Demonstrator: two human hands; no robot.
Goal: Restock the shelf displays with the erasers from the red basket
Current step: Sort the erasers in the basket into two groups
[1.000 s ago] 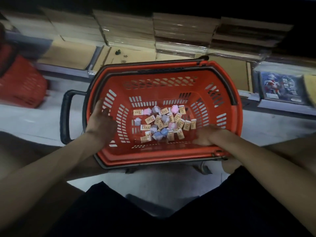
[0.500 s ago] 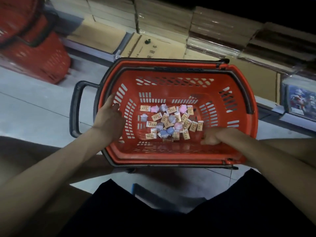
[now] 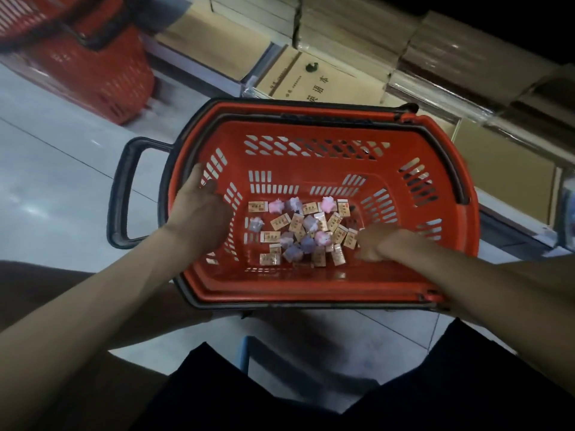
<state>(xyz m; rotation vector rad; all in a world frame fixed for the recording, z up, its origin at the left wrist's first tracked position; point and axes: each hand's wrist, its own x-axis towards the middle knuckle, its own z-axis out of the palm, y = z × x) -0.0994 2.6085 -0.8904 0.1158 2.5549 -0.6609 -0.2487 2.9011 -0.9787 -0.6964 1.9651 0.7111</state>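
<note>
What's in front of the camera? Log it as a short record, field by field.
Container: red basket, black handle on its left side
Contents: erasers loose on the bottom, tan-boxed ones mixed with pink and purple ones
Left: left hand rests against the inner left wall
Right: right hand at the pile's right edge, fingers curled; grip unclear
Background: second basket upper left; brown stacks on the shelf

View from the person's own head, looking down at their body. Two bare forearms are uncovered as far as the picture's edges. They end in the left hand and the right hand. Plain black clothing covers the lap along the bottom, dim in low light.
</note>
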